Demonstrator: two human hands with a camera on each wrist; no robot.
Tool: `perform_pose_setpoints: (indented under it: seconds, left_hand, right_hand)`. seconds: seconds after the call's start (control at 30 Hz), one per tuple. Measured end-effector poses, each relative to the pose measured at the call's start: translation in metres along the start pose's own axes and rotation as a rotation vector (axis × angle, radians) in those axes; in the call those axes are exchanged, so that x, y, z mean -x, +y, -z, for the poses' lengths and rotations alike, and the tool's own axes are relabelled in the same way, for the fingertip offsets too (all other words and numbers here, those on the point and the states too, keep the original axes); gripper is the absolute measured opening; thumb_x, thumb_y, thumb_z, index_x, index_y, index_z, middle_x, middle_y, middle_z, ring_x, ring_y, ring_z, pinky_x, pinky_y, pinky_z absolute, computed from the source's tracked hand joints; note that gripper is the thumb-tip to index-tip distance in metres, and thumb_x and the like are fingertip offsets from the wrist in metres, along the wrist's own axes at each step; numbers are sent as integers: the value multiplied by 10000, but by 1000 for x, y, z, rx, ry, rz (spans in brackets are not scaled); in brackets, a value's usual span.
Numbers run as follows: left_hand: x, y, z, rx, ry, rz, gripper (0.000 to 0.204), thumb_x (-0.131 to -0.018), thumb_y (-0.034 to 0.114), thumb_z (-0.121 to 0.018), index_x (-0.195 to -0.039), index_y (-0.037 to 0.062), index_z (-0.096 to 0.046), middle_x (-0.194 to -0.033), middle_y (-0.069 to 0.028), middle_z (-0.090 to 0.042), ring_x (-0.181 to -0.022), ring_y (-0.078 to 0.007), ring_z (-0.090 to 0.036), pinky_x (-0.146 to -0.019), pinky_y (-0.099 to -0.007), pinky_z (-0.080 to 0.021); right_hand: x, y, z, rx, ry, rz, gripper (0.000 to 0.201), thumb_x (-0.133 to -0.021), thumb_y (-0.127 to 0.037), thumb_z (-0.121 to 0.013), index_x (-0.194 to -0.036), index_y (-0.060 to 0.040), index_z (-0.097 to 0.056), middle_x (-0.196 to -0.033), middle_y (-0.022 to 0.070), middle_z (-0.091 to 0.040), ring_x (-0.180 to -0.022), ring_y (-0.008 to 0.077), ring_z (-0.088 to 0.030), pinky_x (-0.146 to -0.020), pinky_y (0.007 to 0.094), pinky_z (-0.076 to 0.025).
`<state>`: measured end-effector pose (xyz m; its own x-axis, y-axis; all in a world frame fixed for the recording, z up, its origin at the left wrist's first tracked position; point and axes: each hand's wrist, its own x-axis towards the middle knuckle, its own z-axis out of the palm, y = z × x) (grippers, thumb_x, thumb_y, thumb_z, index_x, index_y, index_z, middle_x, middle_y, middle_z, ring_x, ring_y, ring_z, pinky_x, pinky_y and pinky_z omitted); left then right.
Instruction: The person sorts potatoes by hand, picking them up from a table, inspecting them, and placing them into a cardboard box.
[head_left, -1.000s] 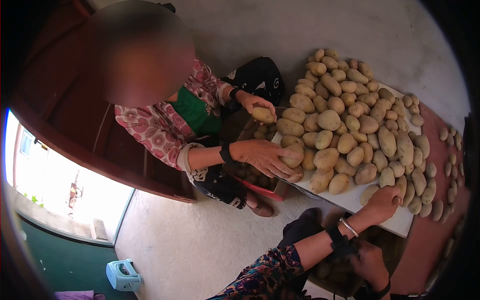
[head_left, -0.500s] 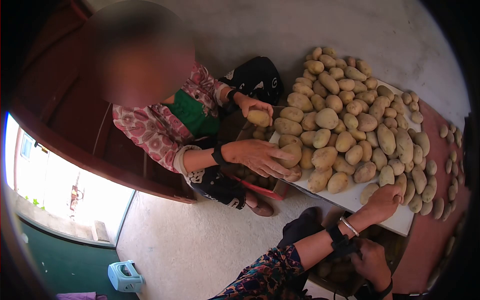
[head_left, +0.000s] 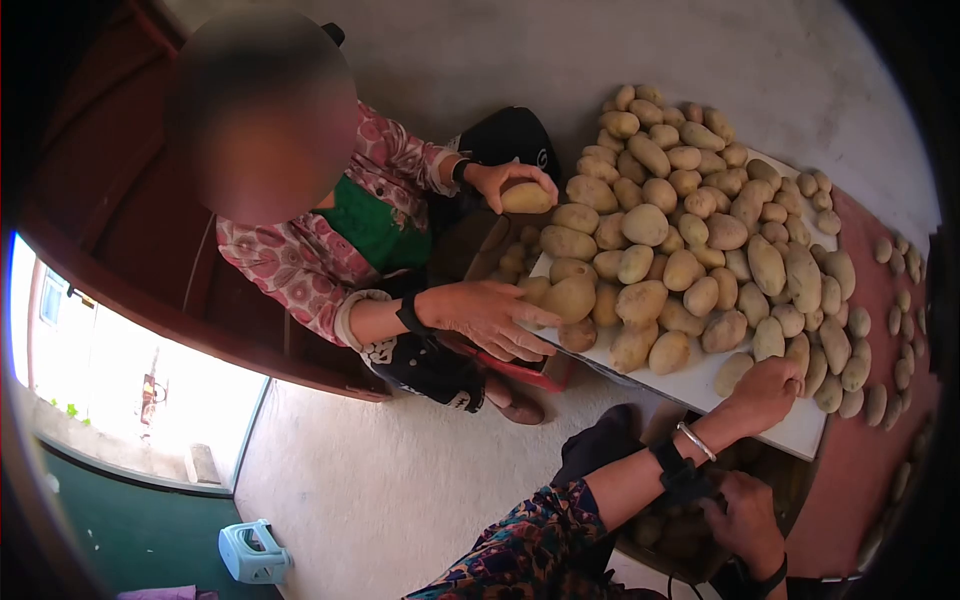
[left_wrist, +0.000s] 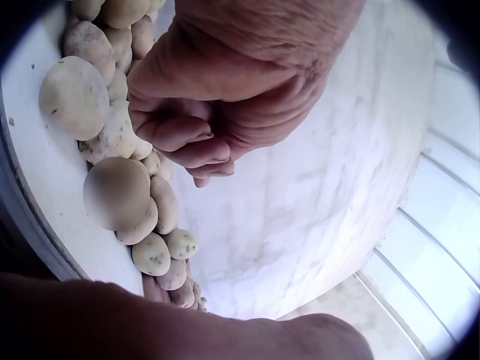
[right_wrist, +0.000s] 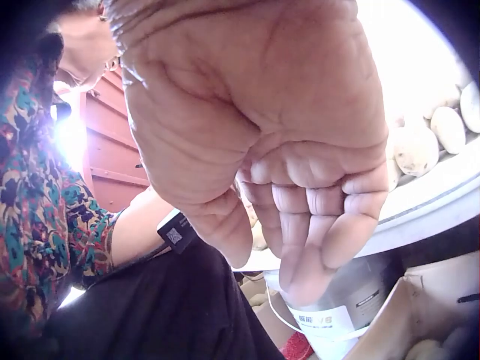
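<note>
Dozens of potatoes [head_left: 645,224], one board [head_left: 700,395], two people [head_left: 330,240]

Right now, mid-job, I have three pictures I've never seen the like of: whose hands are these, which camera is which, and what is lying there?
There is no machine here: a person wears one camera on the head and one on each wrist. The wide picture is the head view, looking down. A heap of pale yellow-brown potatoes lies on a flat white board. The wearer's left hand rests at the board's near edge. The left wrist view shows its fingers curled, but not whether the grip holds a potato. The right hand hangs lower, beneath the board. The right wrist view shows its palm with loosely bent fingers holding nothing. Opposite, a second person in a pink patterned sleeve holds one oval potato.
</note>
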<state>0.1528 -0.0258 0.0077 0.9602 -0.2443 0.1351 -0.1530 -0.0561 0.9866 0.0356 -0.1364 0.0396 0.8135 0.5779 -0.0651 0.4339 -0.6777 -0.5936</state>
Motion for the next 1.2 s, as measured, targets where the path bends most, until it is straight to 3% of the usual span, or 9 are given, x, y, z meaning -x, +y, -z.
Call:
perform_pose_setpoints:
  seconds: [0.27,0.53,0.67,0.7,0.77,0.87,1.2]
  left_hand:
    - [1,-6,-5,150,-4,53,169,-807,82,-514,-797,-35,-635,-710,-176,-633,-660,-270,-624,-626,-375,-485]
    - [2,16,12,50,-80,129,203,-759,102,-523,-778,-39,-668,-660,-200,-631,-640,-296,-644,-619,-397,-495]
    - [-1,3,1,24,17,41,195,-751,113,-520,-752,-34,-648,-658,-217,-618,-644,-338,-634,-623,-419,-493]
    - [-1,8,6,16,-42,63,194,-740,116,-518,-750,-31,-645,-675,-227,-618,-669,-359,-635,-642,-427,-496]
    - [2,12,5,2,30,42,188,-731,112,-516,-738,-28,-642,-685,-219,-621,-678,-333,-638,-646,-416,-493]
    - [1,13,8,22,-89,168,175,-725,88,-518,-743,-27,-649,-668,-208,-618,-653,-303,-633,-641,-411,-492]
    - [0,11,3,34,-89,146,165,-723,84,-520,-724,-32,-638,-671,-213,-618,-656,-332,-628,-645,-415,-492]
  right_hand:
    - [-15,-5,-1,28,-30,66,305,-658,-96,-711,-936,11,-644,-758,188,-608,-710,374,-612,-652,443,-493]
    - [-17,-8,4,76,-114,25,348,-680,-116,-716,-1006,-13,-651,-801,141,-633,-749,330,-618,-685,425,-492]
    - [-18,-10,4,75,-87,18,326,-687,-133,-728,-982,-12,-656,-782,142,-631,-746,340,-624,-686,424,-493]
    - [-17,-6,-1,73,-66,28,294,-687,-136,-728,-938,-7,-649,-773,151,-629,-721,351,-622,-677,439,-495]
    - [-20,-5,-1,48,-87,44,281,-682,-135,-735,-909,1,-640,-775,182,-626,-717,379,-621,-657,449,-496]
    - [-18,-10,1,19,-80,32,302,-678,-126,-740,-931,10,-645,-779,205,-624,-729,398,-623,-657,445,-496]
    - [-15,-14,3,15,-23,37,331,-673,-129,-751,-957,7,-648,-773,193,-627,-718,384,-623,-658,445,-491]
